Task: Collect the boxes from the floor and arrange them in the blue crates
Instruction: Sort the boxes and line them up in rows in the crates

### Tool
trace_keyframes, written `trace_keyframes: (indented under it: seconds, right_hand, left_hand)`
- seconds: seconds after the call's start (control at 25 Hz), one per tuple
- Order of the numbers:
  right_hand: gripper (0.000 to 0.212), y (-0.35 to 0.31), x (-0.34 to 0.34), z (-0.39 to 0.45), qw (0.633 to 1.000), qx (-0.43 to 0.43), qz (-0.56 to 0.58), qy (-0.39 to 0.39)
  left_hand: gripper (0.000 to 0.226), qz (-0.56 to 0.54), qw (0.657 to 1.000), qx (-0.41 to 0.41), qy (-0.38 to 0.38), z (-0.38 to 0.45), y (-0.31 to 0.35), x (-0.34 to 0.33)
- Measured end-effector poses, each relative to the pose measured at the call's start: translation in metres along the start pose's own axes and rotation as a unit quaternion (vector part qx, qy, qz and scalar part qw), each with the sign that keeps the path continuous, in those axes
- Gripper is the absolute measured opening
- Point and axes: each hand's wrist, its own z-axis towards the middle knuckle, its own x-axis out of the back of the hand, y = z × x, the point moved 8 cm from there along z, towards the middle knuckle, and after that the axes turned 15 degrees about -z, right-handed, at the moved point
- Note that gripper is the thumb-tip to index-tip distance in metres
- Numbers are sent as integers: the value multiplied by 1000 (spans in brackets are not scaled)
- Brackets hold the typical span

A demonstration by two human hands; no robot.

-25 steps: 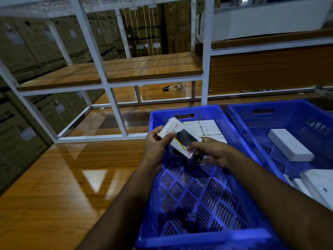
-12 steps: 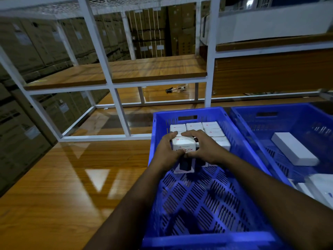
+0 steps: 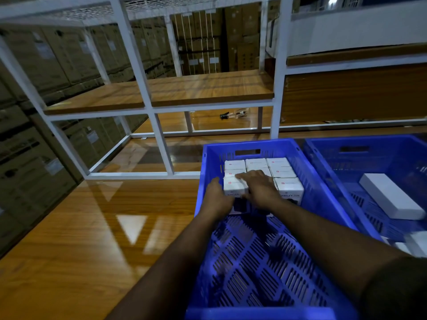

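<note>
Here, glossy wooden table [image 3: 80, 239], white shelving [image 3: 159, 107]

Front box [image 3: 234, 187] half hidden behind left hand [image 3: 217, 199] and right hand [image 3: 261, 190]; print along lower face unreadable. Second crate [image 3: 328, 155] cut off at right edge. White boxes [image 3: 413, 244] at lower right blurred, cropped. Small dark object [image 3: 233, 113] at upper centre too small to tell.

The premises are a warehouse or stockroom. Stacked brown cartons [image 3: 46, 56] with labels fill the background in rows. A white metal shelving frame [image 3: 147, 98] carries wooden boards. Blue perforated crates [image 3: 265, 262] hold identical white retail boxes [image 3: 256, 163], packed in rows at the far end.
</note>
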Motion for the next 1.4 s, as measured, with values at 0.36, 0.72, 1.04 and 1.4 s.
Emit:
trace_keyframes:
  seconds: [0.36,0.72,1.04,1.4]
  right_hand:
    - [71,10,-18,-13,998,32,-57,-2]
    - [64,81,-5,-11,986,-160,-38,-18]
    - [66,78,-28,-15,983,-142,-96,-72]
    - [66,77,-31,-13,983,-139,-96,-77]
  left_hand:
    - [59,-2,996,81,-43,31,-20,-31]
    - [73,174,981,83,-36,48,-21,-49]
    - [61,410,898,-123,-99,61,-12,-87]
    - [61,441,882,-143,-80,55,-11,-94]
